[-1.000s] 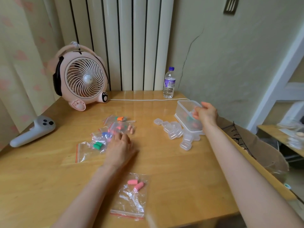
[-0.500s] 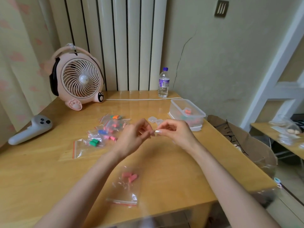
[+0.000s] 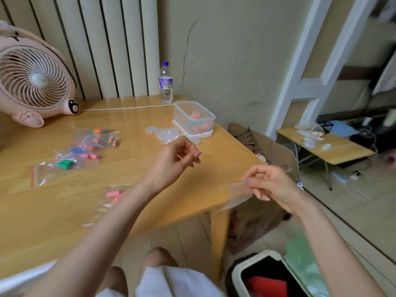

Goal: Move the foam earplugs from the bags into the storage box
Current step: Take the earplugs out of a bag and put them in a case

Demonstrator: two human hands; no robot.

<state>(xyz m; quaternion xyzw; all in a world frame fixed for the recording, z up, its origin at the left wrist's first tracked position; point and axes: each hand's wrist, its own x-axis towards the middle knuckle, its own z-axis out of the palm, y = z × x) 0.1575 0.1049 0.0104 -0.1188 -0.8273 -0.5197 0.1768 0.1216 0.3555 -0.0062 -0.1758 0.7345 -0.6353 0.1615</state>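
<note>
Disposal step, by the look of it: pinching an empty bag [image 3: 235, 196] in the right hand [image 3: 270, 185], out past the edge of the surface [image 3: 132, 168], above a bin [image 3: 252, 257]. Left hand [image 3: 173, 157] loose, holding nothing. Next, probably: drop it, reach for a filled bag [image 3: 85, 144]. Storage box [image 3: 182, 112] at the far corner, already holding earplugs [image 3: 195, 114]. Half a second ago, hands together mid-surface; now well apart.

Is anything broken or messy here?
Yes. A long crack runs down the wall behind the water bottle. Two peach earplugs also seem to lie loose on the table, beside the bags.
</note>
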